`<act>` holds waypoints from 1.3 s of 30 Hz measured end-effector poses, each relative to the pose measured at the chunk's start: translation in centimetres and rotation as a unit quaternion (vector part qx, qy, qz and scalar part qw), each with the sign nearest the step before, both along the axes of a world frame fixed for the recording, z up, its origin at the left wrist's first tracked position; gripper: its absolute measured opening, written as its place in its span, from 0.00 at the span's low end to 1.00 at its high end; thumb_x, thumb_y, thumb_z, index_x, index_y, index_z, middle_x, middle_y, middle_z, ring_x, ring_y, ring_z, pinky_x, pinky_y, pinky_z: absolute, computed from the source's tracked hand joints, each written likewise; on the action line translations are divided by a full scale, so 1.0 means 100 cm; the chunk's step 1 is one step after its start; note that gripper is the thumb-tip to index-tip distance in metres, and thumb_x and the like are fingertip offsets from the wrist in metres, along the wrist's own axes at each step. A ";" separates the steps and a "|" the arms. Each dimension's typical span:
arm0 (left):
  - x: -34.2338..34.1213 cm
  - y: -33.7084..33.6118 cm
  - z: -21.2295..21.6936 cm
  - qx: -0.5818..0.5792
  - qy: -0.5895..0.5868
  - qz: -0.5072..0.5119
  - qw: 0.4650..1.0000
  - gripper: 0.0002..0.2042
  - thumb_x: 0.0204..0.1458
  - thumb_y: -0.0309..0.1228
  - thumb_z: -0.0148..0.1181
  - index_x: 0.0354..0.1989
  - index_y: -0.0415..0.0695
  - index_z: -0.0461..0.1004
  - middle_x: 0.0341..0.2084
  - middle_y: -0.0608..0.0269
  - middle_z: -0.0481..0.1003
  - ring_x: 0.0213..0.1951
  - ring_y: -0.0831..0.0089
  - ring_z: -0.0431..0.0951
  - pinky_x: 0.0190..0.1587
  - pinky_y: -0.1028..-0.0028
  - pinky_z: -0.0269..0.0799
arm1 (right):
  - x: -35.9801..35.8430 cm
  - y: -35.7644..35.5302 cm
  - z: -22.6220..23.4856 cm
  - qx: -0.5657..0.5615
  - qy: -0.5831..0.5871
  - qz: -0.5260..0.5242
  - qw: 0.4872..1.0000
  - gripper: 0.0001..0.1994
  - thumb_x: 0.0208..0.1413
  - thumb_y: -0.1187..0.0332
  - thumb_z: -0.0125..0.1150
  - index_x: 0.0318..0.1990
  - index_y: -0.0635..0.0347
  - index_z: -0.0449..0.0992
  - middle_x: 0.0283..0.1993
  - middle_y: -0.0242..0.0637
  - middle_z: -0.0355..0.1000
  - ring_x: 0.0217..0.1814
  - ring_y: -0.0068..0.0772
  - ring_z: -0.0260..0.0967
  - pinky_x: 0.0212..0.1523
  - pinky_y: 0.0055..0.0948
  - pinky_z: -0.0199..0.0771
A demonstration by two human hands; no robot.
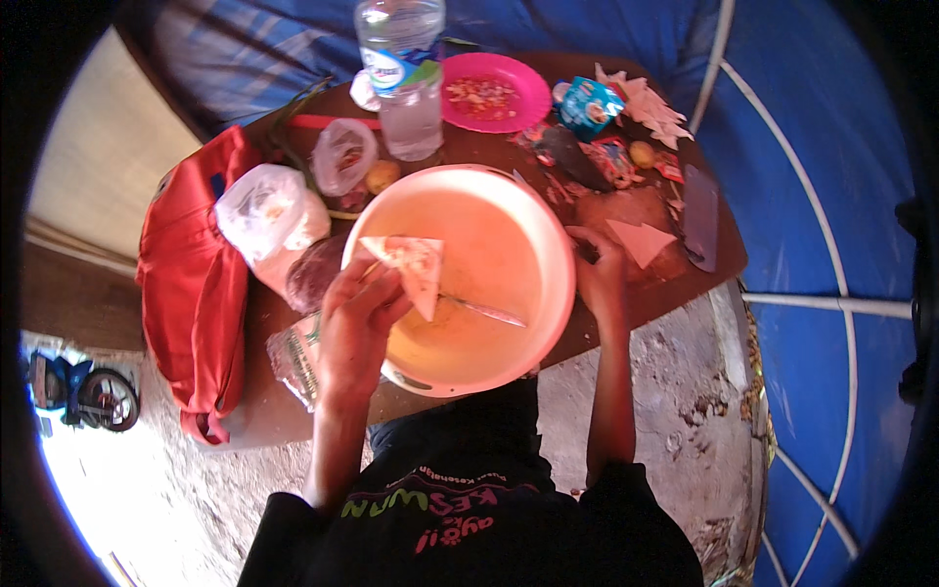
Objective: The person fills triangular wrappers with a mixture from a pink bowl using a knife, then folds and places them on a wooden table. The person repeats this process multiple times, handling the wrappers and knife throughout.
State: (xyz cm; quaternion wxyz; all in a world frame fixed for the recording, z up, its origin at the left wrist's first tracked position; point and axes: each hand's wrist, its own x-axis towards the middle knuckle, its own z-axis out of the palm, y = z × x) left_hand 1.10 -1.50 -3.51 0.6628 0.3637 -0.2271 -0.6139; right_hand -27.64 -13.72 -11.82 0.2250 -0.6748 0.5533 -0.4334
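Observation:
My left hand (360,308) pinches a pale triangular piece of food (419,262) with a speckled surface, held up over a large pale basin (558,284). Inside the basin, a spoon-like metal utensil (494,313) leans in a thin layer of what looks like yellowish liquid. My right hand (600,269) is curled beside the basin's right rim; its fingers are closed, but what they hold, if anything, is hidden. Just right of that hand, another pale triangle (642,242) lies on a brown board (611,207).
Behind the basin stand a large water bottle (412,108) and a pink plate (533,93) of chopped bits. More pale triangles (646,110), a blue packet (590,106) and a cleaver-like blade (700,220) sit at right. Left are plastic bags (269,210) and a red bag (201,293).

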 end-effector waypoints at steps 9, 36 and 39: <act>-0.003 -0.011 0.019 0.007 0.036 -0.087 0.995 0.16 0.61 0.21 0.50 0.57 0.32 0.67 0.51 0.51 0.76 0.51 0.68 0.79 0.55 0.72 0.77 | 0.047 0.044 0.088 -0.245 -0.007 0.126 0.961 0.12 0.49 0.80 0.69 0.43 0.61 0.82 0.41 0.39 0.76 0.42 0.36 0.75 0.43 0.33 0.76; -0.005 0.013 0.025 -0.062 -0.174 -0.102 0.977 0.17 0.66 0.30 0.53 0.56 0.28 0.71 0.49 0.51 0.78 0.49 0.69 0.80 0.52 0.74 0.75 | 0.105 0.064 0.103 -0.087 -0.122 0.242 0.959 0.07 0.44 0.80 0.72 0.32 0.64 0.81 0.31 0.33 0.72 0.33 0.25 0.69 0.36 0.24 0.70; -0.008 0.012 0.026 -0.042 -0.205 -0.087 0.974 0.16 0.65 0.31 0.55 0.53 0.29 0.73 0.45 0.54 0.80 0.47 0.73 0.80 0.51 0.76 0.76 | 0.106 0.065 0.103 -0.078 -0.117 0.241 0.960 0.07 0.44 0.79 0.72 0.32 0.63 0.81 0.31 0.32 0.72 0.33 0.25 0.69 0.36 0.25 0.70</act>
